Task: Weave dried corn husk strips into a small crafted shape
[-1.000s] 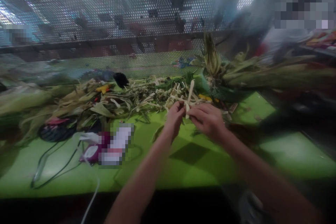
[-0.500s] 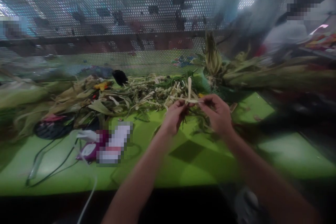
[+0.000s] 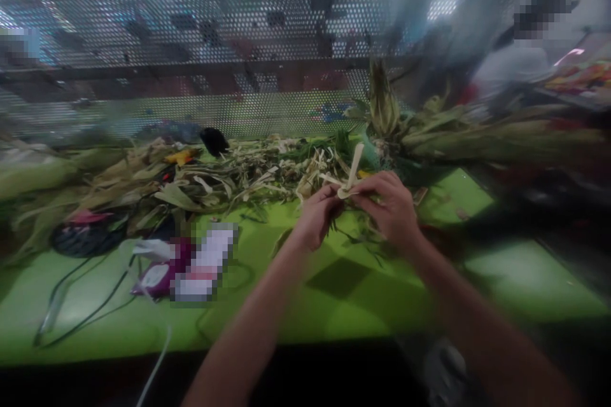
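Pale, flat leaf strips (image 3: pixel 354 165) are crossed and folded together over the middle of the table. My left hand (image 3: pixel 317 216) is closed on the crossing from the left. From the other side, the fingers of my right hand (image 3: pixel 389 203) pinch the same strips near the fold. One strip sticks up between my hands and leans right; another points up to the left. The undersides of the strips and some fingertips are hidden. Just beyond my hands lies a pile of leaf cuttings (image 3: pixel 243 172).
On the green table (image 3: pixel 267 292) at left lie a blurred-out pale rectangular thing (image 3: pixel 207 261), a purple pack (image 3: pixel 160 276), a black bag (image 3: pixel 88 234) and a white cable (image 3: pixel 160 356). Large leaf bundles (image 3: pixel 482 137) stretch to the right. A perforated screen stands behind; a person (image 3: pixel 513 67) is beyond.
My right hand has moved left and in, closer to my left hand. The upright strip now tilts right, and the fold between my fingers looks rounder. The view has shifted slightly.
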### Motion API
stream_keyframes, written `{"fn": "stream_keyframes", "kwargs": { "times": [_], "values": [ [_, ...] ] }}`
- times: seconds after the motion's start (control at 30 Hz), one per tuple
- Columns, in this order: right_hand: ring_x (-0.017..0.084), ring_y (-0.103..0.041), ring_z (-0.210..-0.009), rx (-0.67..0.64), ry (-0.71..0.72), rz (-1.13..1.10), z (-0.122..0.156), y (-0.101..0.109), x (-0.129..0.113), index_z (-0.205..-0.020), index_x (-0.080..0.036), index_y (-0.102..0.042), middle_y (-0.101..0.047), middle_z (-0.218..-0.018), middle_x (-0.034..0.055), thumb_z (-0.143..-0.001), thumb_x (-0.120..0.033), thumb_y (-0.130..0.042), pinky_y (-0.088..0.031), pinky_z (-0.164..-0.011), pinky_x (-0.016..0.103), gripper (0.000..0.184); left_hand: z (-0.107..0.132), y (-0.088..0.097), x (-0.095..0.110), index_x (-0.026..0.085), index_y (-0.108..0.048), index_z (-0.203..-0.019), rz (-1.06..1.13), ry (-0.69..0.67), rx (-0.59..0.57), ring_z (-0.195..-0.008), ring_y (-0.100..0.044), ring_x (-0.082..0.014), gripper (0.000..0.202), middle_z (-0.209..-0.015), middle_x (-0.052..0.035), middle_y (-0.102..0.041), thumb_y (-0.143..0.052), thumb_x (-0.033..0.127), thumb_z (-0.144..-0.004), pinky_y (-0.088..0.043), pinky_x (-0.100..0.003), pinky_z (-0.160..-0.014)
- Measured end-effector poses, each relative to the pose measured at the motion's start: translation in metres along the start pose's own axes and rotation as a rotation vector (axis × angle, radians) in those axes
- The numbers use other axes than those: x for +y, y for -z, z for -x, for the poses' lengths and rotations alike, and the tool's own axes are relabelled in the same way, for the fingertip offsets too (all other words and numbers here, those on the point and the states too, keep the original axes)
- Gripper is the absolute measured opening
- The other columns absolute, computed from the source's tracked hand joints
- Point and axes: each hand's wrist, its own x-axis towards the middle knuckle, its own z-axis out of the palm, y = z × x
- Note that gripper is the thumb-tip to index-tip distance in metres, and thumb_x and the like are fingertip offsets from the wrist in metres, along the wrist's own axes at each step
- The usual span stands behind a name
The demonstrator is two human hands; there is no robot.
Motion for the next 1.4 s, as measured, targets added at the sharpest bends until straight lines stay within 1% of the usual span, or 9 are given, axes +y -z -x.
{"fn": "stream_keyframes", "kwargs": {
  "times": [0.2,0.47,0.63,0.8,0.87,1.0,1.13,1.27,1.4],
  "values": [
    [0.018,-0.058,-0.080,0.019,-0.126,-0.077,-0.001,-0.003,0.004,-0.079,-0.022,-0.067,-0.062,-0.079,0.0023,-0.084,-0.028,-0.068,-0.048,-0.074,0.033,0.008,0.002,-0.002,0.005,0.015,-0.065,-0.081,0.080,0.106,0.016,-0.061,-0.049,-0.0067,0.016,-0.075,0.0000,-0.061,-0.068,0.028,-0.072,-0.036,-0.019,-0.052],
    [0.015,-0.057,-0.072,-0.004,-0.323,-0.230,0.002,-0.008,0.012,-0.077,-0.019,-0.065,-0.062,-0.075,0.0001,-0.081,-0.033,-0.070,-0.047,-0.068,0.029,0.015,0.002,0.005,-0.002,0.014,-0.066,-0.079,-0.087,0.045,0.038,-0.052,-0.043,-0.0046,0.034,-0.070,-0.0023,-0.064,-0.078,0.044,-0.069,-0.027,-0.019,-0.044],
    [0.015,-0.058,-0.073,-0.020,-0.258,-0.182,0.003,-0.010,0.013,-0.084,-0.020,-0.066,-0.065,-0.080,0.0006,-0.080,-0.030,-0.072,-0.046,-0.070,0.029,0.012,0.000,0.006,-0.003,0.014,-0.064,-0.076,-0.114,0.039,0.100,-0.047,-0.037,-0.0029,0.037,-0.062,0.0005,-0.060,-0.080,0.046,-0.066,-0.023,-0.018,-0.042],
    [0.015,-0.059,-0.077,-0.039,-0.164,-0.225,0.004,-0.010,0.012,-0.083,-0.021,-0.067,-0.065,-0.080,0.0007,-0.083,-0.027,-0.069,-0.047,-0.071,0.029,0.006,-0.003,0.007,-0.002,0.015,-0.062,-0.078,0.072,0.054,0.145,-0.050,-0.042,-0.0036,0.040,-0.063,0.0035,-0.054,-0.076,0.051,-0.068,-0.032,-0.017,-0.045],
    [0.016,-0.059,-0.077,-0.039,-0.159,-0.249,0.003,-0.008,0.013,-0.083,-0.021,-0.067,-0.064,-0.080,0.0006,-0.083,-0.027,-0.069,-0.047,-0.072,0.029,0.006,-0.005,0.008,-0.001,0.015,-0.061,-0.079,0.128,0.044,0.150,-0.051,-0.044,-0.0039,0.039,-0.066,0.0027,-0.057,-0.076,0.049,-0.069,-0.034,-0.017,-0.046],
    [0.017,-0.059,-0.080,-0.079,-0.147,-0.258,0.003,-0.007,0.011,-0.082,-0.021,-0.066,-0.064,-0.082,0.0014,-0.082,-0.026,-0.070,-0.047,-0.074,0.031,0.006,-0.005,0.011,0.001,0.013,-0.062,-0.081,0.098,-0.002,0.124,-0.052,-0.043,-0.0028,0.029,-0.068,0.0027,-0.057,-0.080,0.031,-0.066,-0.032,-0.016,-0.047],
    [0.018,-0.060,-0.081,-0.140,-0.094,-0.251,0.003,-0.008,0.003,-0.081,-0.021,-0.065,-0.065,-0.083,0.0027,-0.082,-0.026,-0.069,-0.047,-0.076,0.032,0.007,-0.004,0.010,0.001,0.014,-0.063,-0.086,0.024,-0.036,0.105,-0.051,-0.041,-0.0030,0.025,-0.064,0.0043,-0.052,-0.076,0.028,-0.069,-0.031,-0.016,-0.049],
    [0.017,-0.059,-0.080,-0.031,-0.099,-0.246,0.003,-0.007,-0.003,-0.083,-0.021,-0.064,-0.065,-0.085,0.0027,-0.084,-0.026,-0.068,-0.047,-0.075,0.030,0.007,-0.002,0.009,0.000,0.015,-0.061,-0.081,-0.025,-0.038,0.071,-0.056,-0.044,-0.0041,0.020,-0.067,0.0030,-0.053,-0.073,0.026,-0.071,-0.033,-0.017,-0.051],
    [0.016,-0.060,-0.080,0.118,-0.231,-0.316,0.005,-0.006,-0.001,-0.087,-0.021,-0.064,-0.067,-0.090,0.0028,-0.086,-0.028,-0.067,-0.048,-0.074,0.029,0.008,-0.001,0.007,0.001,0.014,-0.062,-0.079,-0.050,0.071,0.085,-0.060,-0.048,-0.0046,0.021,-0.070,0.0009,-0.055,-0.075,0.027,-0.069,-0.031,-0.016,-0.050]
  ]
}}
